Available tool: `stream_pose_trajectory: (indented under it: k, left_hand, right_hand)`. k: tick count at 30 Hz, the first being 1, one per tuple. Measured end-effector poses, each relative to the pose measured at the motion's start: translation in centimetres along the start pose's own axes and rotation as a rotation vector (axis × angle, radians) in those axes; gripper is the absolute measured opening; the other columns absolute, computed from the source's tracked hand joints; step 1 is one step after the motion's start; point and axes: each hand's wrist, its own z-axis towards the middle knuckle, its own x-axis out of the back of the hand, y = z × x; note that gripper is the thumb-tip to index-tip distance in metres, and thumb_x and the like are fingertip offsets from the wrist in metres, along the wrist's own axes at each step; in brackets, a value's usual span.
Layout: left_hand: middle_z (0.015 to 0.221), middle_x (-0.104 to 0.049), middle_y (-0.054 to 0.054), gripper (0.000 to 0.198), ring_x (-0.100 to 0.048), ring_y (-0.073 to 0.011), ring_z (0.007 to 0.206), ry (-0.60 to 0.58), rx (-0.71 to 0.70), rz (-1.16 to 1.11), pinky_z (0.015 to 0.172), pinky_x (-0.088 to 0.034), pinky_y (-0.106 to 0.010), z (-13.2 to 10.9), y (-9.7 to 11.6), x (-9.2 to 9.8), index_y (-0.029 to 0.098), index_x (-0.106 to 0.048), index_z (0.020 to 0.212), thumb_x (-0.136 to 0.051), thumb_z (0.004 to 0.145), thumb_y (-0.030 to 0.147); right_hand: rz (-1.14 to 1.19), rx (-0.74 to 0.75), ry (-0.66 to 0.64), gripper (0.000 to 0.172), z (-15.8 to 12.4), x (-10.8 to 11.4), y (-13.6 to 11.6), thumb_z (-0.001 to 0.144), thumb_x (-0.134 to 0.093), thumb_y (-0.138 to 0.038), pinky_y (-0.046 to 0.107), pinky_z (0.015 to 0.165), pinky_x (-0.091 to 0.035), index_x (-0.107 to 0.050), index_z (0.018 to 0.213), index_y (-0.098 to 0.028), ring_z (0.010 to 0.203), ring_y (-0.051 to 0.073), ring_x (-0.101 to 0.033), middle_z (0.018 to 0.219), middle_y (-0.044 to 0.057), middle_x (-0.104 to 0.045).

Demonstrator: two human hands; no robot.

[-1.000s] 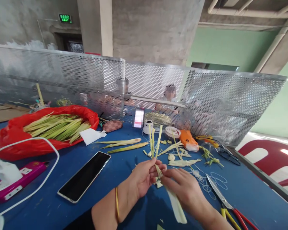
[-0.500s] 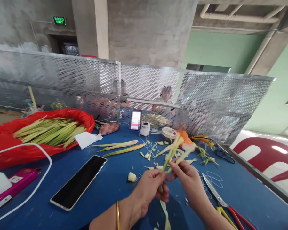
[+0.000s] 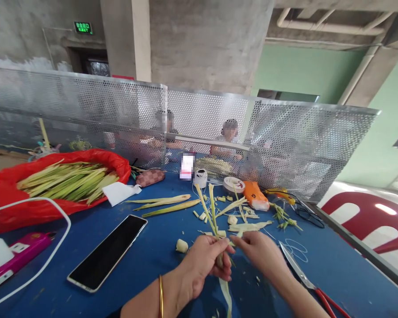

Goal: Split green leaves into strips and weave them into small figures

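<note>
My left hand is closed around a small bundle of yellow-green leaf strips. Their narrow ends fan upward, and a pale ribbon-like strip hangs below the fist. Just to the right, my right hand has its thumb and fingers pinched together by the bundle; whatever lies between those fingertips is hidden. Cut leaf scraps are scattered beyond both hands. Scissors with red handles lie beside my right forearm, near loops of thin thread. A pale cut stub sits left of my left hand.
A red bag full of long leaves stands at left. Nearer are a phone and a magenta power strip. Thread spool, tape roll and orange packet line the back, before a perforated metal screen; people sit behind.
The strips in my left hand have swung from leaning right to pointing up and slightly left. My right hand has drawn down a little, and the pale strip it held up no longer sticks out above it.
</note>
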Motion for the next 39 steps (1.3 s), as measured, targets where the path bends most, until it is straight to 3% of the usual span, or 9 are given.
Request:
stream_pose_trajectory:
  k: [3,7,10,15,20,27,31,35,39]
  left_hand:
    - [0.049,-0.056,0.001,0.042,-0.052,-0.0111,0.041,-0.010,0.029,0.080,0.048,-0.049,-0.028,0.2,-0.4,-0.2,0.012,-0.062,0.072,-0.066,0.070,0.054]
    - [0.044,-0.053,0.001,0.040,-0.051,-0.0119,0.037,-0.057,0.068,0.170,0.043,-0.047,-0.027,0.1,-0.7,-0.7,0.014,-0.060,0.066,-0.067,0.066,0.053]
    - [0.042,-0.052,0.001,0.037,-0.050,-0.0119,0.036,-0.091,0.063,0.232,0.044,-0.046,-0.027,-0.1,-0.7,-1.0,0.014,-0.058,0.062,-0.065,0.064,0.051]
    - [0.045,-0.056,0.001,0.032,-0.053,-0.0105,0.042,-0.147,0.004,0.313,0.055,-0.049,-0.027,-0.4,-0.7,-1.0,0.014,-0.059,0.064,-0.063,0.065,0.046]
    - [0.047,-0.057,-0.001,0.044,-0.054,-0.0109,0.044,-0.185,0.018,0.309,0.056,-0.048,-0.027,-0.4,-0.8,-1.2,0.014,-0.059,0.066,-0.059,0.067,0.057]
    - [0.047,-0.056,-0.001,0.056,-0.055,-0.0123,0.043,-0.111,0.026,0.271,0.054,-0.048,-0.029,-0.4,-0.6,-1.0,0.014,-0.058,0.065,-0.060,0.061,0.070]
    - [0.044,-0.054,-0.001,0.054,-0.054,-0.0130,0.042,-0.081,0.037,0.287,0.052,-0.046,-0.029,-0.3,-0.5,-0.9,0.015,-0.057,0.062,-0.060,0.062,0.069]
    - [0.046,-0.056,-0.002,0.049,-0.055,-0.0141,0.044,-0.099,0.083,0.252,0.054,-0.047,-0.030,-0.3,-0.3,-0.9,0.015,-0.058,0.063,-0.062,0.063,0.064]
    - [0.055,-0.059,-0.003,0.040,-0.056,-0.0139,0.050,-0.082,0.116,0.138,0.057,-0.047,-0.030,-0.3,0.0,-0.6,0.014,-0.059,0.065,-0.064,0.067,0.053]
  right_hand:
    - [-0.192,0.216,0.254,0.042,-0.8,1.1,-0.9,0.081,-0.055,-0.051,0.025,0.044,-0.026,-0.050,0.051,-0.022,0.045,0.014,-0.042,0.045,-0.001,-0.046]
    - [0.203,0.390,-0.003,0.028,-1.8,0.6,-2.4,0.081,-0.055,-0.047,0.026,0.063,-0.042,-0.064,0.076,-0.020,0.069,0.017,-0.057,0.074,0.002,-0.064]
    - [0.376,0.274,-0.130,0.034,-1.8,-0.3,-2.7,0.076,-0.058,-0.049,0.025,0.059,-0.040,-0.057,0.062,-0.019,0.062,0.015,-0.051,0.062,0.000,-0.056]
    - [0.457,0.091,-0.111,0.037,-1.0,-0.8,-1.9,0.071,-0.060,-0.049,0.024,0.054,-0.035,-0.049,0.055,-0.019,0.055,0.011,-0.043,0.055,-0.002,-0.049]
    - [0.393,-0.019,-0.337,0.039,0.1,-1.8,0.0,0.066,-0.063,-0.050,0.022,0.045,-0.029,-0.047,0.050,-0.018,0.045,0.008,-0.037,0.045,-0.005,-0.044]
    - [0.359,0.256,-0.128,0.009,-0.6,-0.4,-1.3,0.067,-0.060,-0.025,0.022,0.054,-0.033,-0.063,0.072,-0.017,0.056,0.011,-0.041,0.055,-0.006,-0.045]
    - [0.502,0.230,-0.364,0.021,-1.5,0.1,-2.3,0.075,-0.058,-0.034,0.025,0.056,-0.040,-0.066,0.083,-0.017,0.057,0.013,-0.051,0.066,-0.002,-0.056]
    - [0.381,0.287,-0.087,0.027,-1.6,-0.6,-2.0,0.079,-0.060,-0.041,0.025,0.055,-0.039,-0.057,0.065,-0.018,0.056,0.013,-0.049,0.058,-0.002,-0.054]
    - [0.021,0.756,0.204,0.019,-2.4,-1.2,-1.8,0.090,-0.050,-0.023,0.028,0.065,-0.042,-0.061,0.076,-0.019,0.066,0.015,-0.056,0.070,0.002,-0.063]
